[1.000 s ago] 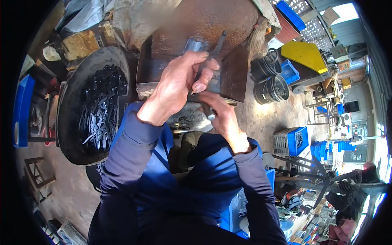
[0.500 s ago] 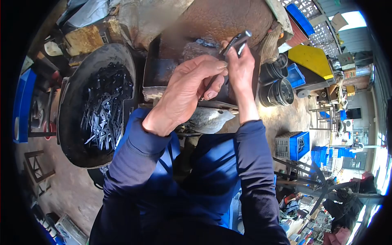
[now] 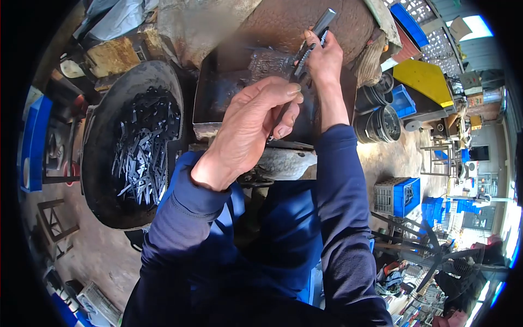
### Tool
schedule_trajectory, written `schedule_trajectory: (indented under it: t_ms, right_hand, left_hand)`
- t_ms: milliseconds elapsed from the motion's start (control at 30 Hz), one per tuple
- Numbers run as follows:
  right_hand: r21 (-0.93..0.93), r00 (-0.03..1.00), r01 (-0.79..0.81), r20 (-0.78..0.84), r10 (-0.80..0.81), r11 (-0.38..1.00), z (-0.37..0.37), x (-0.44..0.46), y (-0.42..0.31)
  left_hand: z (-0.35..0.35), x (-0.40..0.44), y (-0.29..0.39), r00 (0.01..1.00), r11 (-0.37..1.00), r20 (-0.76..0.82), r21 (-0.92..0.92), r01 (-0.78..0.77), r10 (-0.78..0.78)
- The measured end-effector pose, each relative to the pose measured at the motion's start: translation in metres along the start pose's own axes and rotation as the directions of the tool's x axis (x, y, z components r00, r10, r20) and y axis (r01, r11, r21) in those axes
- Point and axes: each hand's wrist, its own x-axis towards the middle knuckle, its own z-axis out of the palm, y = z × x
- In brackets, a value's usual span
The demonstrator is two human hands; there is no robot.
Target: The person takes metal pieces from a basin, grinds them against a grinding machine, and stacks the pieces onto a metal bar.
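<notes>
My left hand [image 3: 253,120] pinches a thin dark metal strip [image 3: 281,119] between thumb and fingers, above the front edge of a brown metal tray [image 3: 210,128]. Farther up and to the right, my right hand [image 3: 325,59] is closed round a dark tool with a shiny cylindrical end [image 3: 325,19]. The tool's dark length slants down towards the strip in my left hand; whether they touch I cannot tell. A large dark basin [image 3: 98,185] stands at the left, with many flat dark metal strips [image 3: 143,169] lying in it.
Two black buckets [image 3: 377,125] and a small blue bin [image 3: 403,102] stand right of the tray. Behind them is a yellow panel [image 3: 422,82]. A blue crate [image 3: 406,197] sits on the floor at the right, near a large fan [image 3: 436,249]. A wooden stool [image 3: 56,226] stands at the lower left.
My right hand has risen from beside my left hand to the upper right, lifting the tool over the tray. My left hand still pinches the strip in nearly the same place.
</notes>
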Motion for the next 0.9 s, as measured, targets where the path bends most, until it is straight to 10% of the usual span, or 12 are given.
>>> schedule_trajectory:
  t_ms: [400,567,700,900]
  right_hand:
    - [0.035,0.999,-0.018,0.042,0.017,0.999,-0.005,0.0,-0.001]
    - [-0.362,0.989,0.143,0.028,-0.143,0.921,-0.043,0.004,0.025]
    - [0.085,0.97,-0.107,0.229,0.085,0.991,-0.063,-0.055,-0.042]
    - [0.252,0.88,-0.251,0.462,0.112,0.935,-0.068,-0.108,-0.092]
  left_hand:
    - [0.003,0.002,-0.006,0.999,0.998,-0.02,-0.033,0.045,-0.045]
    - [0.001,0.003,-0.003,0.998,0.997,-0.059,0.069,0.035,-0.031]
    - [0.002,0.003,-0.003,0.995,0.992,-0.095,0.123,0.007,0.004]
    - [0.002,0.003,-0.012,0.977,0.967,-0.192,0.25,-0.045,0.095]
